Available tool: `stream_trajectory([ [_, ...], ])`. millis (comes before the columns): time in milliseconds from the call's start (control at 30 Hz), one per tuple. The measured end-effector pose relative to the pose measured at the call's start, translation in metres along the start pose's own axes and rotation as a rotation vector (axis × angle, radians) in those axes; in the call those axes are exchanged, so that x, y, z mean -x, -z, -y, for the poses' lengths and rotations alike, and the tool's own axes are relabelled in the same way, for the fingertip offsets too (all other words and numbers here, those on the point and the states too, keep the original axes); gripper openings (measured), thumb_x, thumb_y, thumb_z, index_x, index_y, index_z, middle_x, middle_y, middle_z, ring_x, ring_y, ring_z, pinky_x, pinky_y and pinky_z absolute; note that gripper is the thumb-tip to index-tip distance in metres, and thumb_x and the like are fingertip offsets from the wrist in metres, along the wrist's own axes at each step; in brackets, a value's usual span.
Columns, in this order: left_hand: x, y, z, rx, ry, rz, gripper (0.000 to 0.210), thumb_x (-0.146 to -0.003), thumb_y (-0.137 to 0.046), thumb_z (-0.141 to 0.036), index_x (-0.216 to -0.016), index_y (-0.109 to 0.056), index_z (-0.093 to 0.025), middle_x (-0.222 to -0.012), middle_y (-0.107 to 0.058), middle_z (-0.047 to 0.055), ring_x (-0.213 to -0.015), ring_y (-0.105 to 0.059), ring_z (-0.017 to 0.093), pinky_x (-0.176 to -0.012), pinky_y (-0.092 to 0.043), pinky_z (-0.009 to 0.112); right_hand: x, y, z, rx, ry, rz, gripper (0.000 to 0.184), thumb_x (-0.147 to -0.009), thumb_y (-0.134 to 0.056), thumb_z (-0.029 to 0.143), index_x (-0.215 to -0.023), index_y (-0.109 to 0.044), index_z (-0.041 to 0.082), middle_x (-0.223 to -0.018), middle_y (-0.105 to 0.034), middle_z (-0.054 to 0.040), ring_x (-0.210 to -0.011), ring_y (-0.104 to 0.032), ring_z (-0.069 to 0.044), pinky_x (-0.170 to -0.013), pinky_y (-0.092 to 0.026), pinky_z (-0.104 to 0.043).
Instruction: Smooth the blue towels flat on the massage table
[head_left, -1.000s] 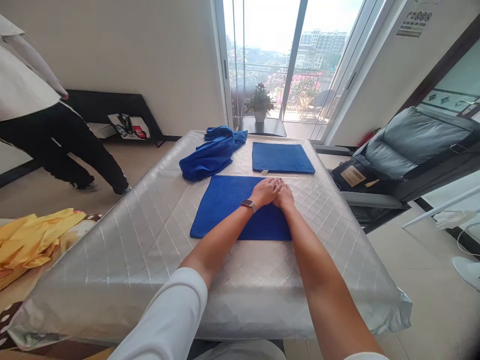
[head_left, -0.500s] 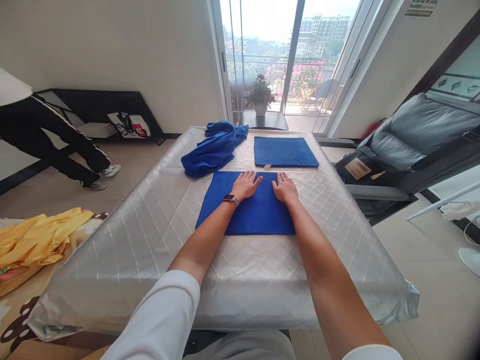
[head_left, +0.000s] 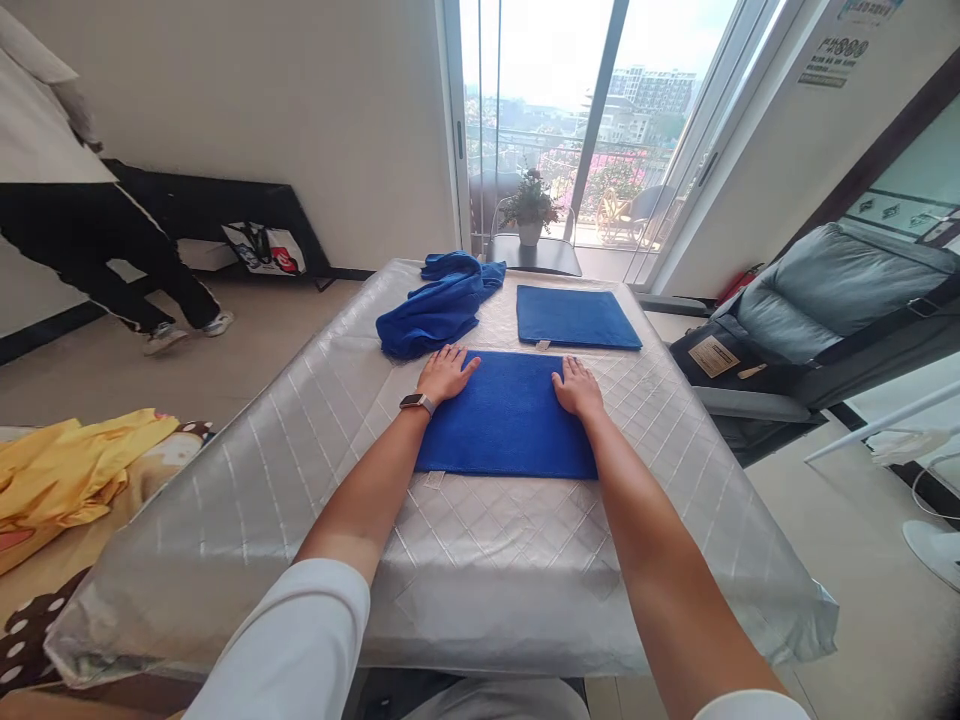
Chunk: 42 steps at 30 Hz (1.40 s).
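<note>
Blue cloth (head_left: 514, 420) lies under hands (head_left: 577, 387) (now farther apart).

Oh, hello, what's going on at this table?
A person is at a table with a silvery cover, both hands open on a flat blue cloth. The left hand rests by its far left corner, the right hand by its far right one. Beyond it lie a crumpled blue cloth, toward the left, and a second flat blue cloth, toward the right. Another person is over on the left, away from the table.
</note>
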<state>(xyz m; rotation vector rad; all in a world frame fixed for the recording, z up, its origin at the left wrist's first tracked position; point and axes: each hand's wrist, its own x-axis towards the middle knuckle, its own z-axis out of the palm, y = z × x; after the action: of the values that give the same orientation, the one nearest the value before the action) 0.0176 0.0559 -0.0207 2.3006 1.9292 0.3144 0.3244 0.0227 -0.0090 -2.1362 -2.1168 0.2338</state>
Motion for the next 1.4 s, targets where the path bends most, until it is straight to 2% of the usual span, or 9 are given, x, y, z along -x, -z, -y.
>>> stream_trajectory([
  [533,-0.001,-0.002,-0.003,-0.007,0.010,-0.016,0.078,-0.103,-0.017,-0.064,-0.161,-0.033,-0.015,-0.170,-0.028,0.010,-0.158,-0.020,0.027,-0.128,-0.013,0.045,-0.003,0.001,0.000,0.028,-0.009,0.019,0.070,-0.106,-0.020,0.047,-0.165,-0.019,0.008,-0.173,-0.017,-0.0107,-0.160,-0.011,-0.020,-0.129,-0.010,-0.038],
  [767,-0.003,-0.001,-0.004,-0.007,0.013,0.000,0.080,-0.102,-0.017,-0.065,-0.162,-0.032,-0.015,-0.170,-0.027,0.010,-0.158,-0.020,0.028,-0.128,-0.014,0.045,-0.009,0.007,0.000,0.059,-0.008,0.093,0.069,-0.107,-0.020,0.047,-0.165,-0.019,0.010,-0.173,-0.014,-0.0113,-0.159,-0.013,-0.022,-0.128,-0.013,-0.040],
  [933,-0.003,-0.002,-0.004,-0.021,0.006,-0.001,0.078,-0.102,-0.018,-0.064,-0.161,-0.033,-0.016,-0.170,-0.029,0.010,-0.158,-0.021,0.027,-0.128,-0.014,0.045,-0.012,0.012,-0.003,0.108,0.030,0.026,0.068,-0.107,-0.024,0.045,-0.164,-0.023,0.007,-0.172,-0.018,-0.0125,-0.159,-0.014,-0.022,-0.129,-0.010,-0.040],
  [1067,-0.003,-0.001,-0.004,-0.033,0.005,0.012,0.080,-0.102,-0.016,-0.066,-0.161,-0.032,-0.014,-0.170,-0.028,0.010,-0.158,-0.020,0.028,-0.129,-0.013,0.045,-0.016,0.008,-0.004,0.072,0.106,0.045,0.070,-0.107,-0.022,0.046,-0.164,-0.020,0.006,-0.173,-0.015,-0.0117,-0.160,-0.011,-0.021,-0.129,-0.009,-0.036],
  [1267,-0.003,-0.001,-0.005,-0.045,0.024,0.011,0.080,-0.102,-0.012,-0.065,-0.162,-0.030,-0.016,-0.170,-0.027,0.008,-0.158,-0.018,0.027,-0.129,-0.013,0.045,-0.019,-0.001,-0.004,0.018,0.058,0.046,0.071,-0.107,-0.020,0.048,-0.164,-0.020,0.006,-0.173,-0.016,-0.0109,-0.160,-0.010,-0.021,-0.129,-0.010,-0.035],
  [1400,-0.005,0.002,-0.006,-0.070,0.040,0.052,0.084,-0.102,-0.011,-0.066,-0.162,-0.028,-0.011,-0.170,-0.026,0.013,-0.159,-0.018,0.027,-0.129,-0.009,0.045,-0.017,-0.002,-0.004,0.029,0.056,0.023,0.070,-0.107,-0.020,0.047,-0.164,-0.022,0.006,-0.172,-0.018,-0.0112,-0.159,-0.013,-0.021,-0.129,-0.012,-0.036],
])
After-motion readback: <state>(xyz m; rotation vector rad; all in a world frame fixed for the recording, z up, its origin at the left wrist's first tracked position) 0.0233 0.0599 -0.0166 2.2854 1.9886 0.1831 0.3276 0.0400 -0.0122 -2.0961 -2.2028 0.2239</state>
